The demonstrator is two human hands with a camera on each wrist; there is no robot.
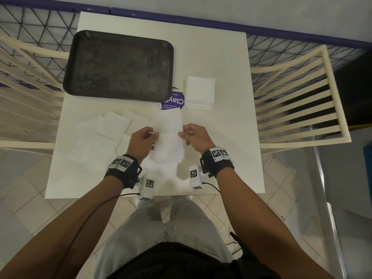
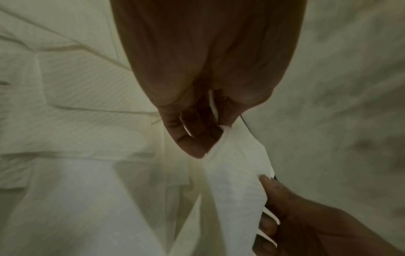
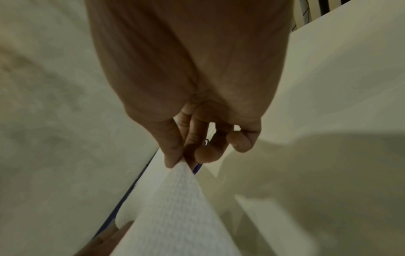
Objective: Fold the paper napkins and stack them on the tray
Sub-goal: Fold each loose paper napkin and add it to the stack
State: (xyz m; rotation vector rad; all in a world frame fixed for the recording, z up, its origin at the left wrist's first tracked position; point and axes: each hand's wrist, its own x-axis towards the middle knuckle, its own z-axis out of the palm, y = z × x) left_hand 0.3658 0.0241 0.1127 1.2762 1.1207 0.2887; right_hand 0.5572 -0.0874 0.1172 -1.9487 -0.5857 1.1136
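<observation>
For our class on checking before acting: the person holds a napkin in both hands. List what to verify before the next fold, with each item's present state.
1. Left hand pinches the held napkin's left edge: ok.
2. Right hand pinches its right edge: ok.
3. Napkin edges aligned: cannot tell.
4. Tray free to take a stack: ok.
5. Folded stack on the tray: not ok, it sits on the table.
6. Loose napkins remain to fold: ok.
</observation>
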